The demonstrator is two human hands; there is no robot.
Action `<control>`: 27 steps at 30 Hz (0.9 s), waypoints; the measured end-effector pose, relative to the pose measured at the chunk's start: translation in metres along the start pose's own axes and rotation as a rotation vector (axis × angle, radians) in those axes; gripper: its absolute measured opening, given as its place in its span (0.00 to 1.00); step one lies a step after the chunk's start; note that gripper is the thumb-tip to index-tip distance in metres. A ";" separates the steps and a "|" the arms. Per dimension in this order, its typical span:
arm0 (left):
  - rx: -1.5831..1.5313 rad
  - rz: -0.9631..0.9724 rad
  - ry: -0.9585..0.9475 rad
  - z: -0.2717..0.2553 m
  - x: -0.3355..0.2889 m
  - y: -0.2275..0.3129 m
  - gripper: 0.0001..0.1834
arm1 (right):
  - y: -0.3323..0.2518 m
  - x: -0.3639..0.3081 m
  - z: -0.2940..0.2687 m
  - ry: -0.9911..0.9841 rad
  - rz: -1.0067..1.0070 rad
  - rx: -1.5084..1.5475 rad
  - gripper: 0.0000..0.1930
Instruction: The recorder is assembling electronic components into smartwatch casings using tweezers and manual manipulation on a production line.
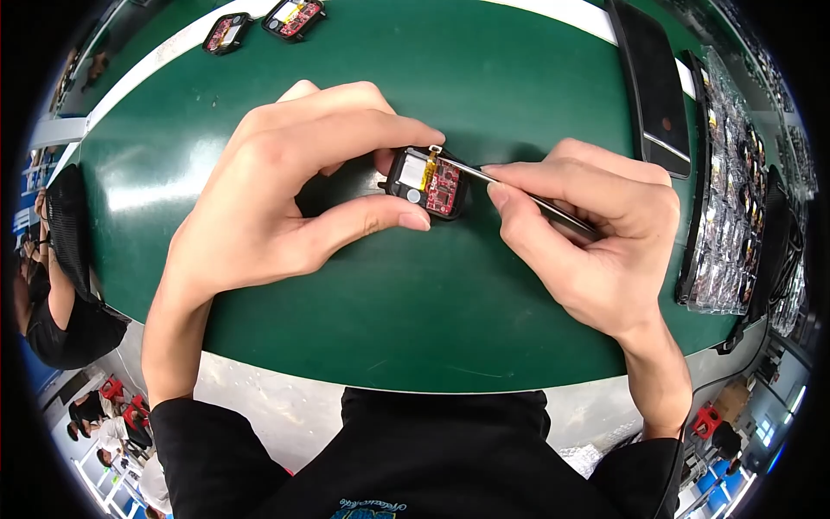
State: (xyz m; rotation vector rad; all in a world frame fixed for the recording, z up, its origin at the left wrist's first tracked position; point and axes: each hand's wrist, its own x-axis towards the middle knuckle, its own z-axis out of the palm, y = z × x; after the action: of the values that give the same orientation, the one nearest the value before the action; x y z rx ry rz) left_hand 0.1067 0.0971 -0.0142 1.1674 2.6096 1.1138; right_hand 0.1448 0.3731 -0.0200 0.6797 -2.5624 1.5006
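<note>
Between the thumb and fingers of my left hand (285,186) is a small black open device case (462,201). Inside it show a red circuit board (444,192), a silver-white block (412,169), yellow tape (429,174) and a round grey disc (413,196). My right hand (596,216) grips slim metal tweezers (469,169) from the right side. Their tip meets the case's upper edge, beside a small white part (436,149) near my left index fingertip. Whether the tip pinches that part, I cannot tell.
Two similar open device cases (228,33) (294,17) lie at the far left of the green table (415,311). A black flat panel (648,82) stands far right, near a tray of clear plastic (726,190) holding many small parts. Other people sit beyond the left edge.
</note>
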 end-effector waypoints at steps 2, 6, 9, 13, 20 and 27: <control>0.019 0.015 0.000 0.000 0.000 0.000 0.32 | 0.000 0.000 0.000 0.000 -0.009 -0.008 0.09; 0.014 0.015 -0.003 -0.002 0.001 -0.001 0.32 | 0.000 0.001 0.001 -0.003 0.006 -0.016 0.09; -0.005 -0.006 -0.031 -0.003 0.002 0.003 0.33 | 0.004 0.001 0.000 0.019 -0.033 -0.004 0.08; -0.027 -0.097 0.012 -0.004 0.003 0.010 0.31 | 0.006 -0.001 -0.001 0.077 -0.111 -0.052 0.10; 0.048 -0.054 -0.013 -0.004 0.004 0.010 0.28 | 0.005 -0.001 0.003 0.099 -0.220 -0.209 0.15; 0.038 -0.053 -0.012 -0.005 0.004 0.008 0.27 | 0.006 -0.001 0.007 0.096 -0.234 -0.216 0.15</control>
State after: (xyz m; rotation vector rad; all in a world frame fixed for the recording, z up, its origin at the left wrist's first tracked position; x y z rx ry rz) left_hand 0.1074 0.1006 -0.0042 1.1020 2.6470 1.0486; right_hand 0.1445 0.3704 -0.0283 0.8220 -2.4261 1.1381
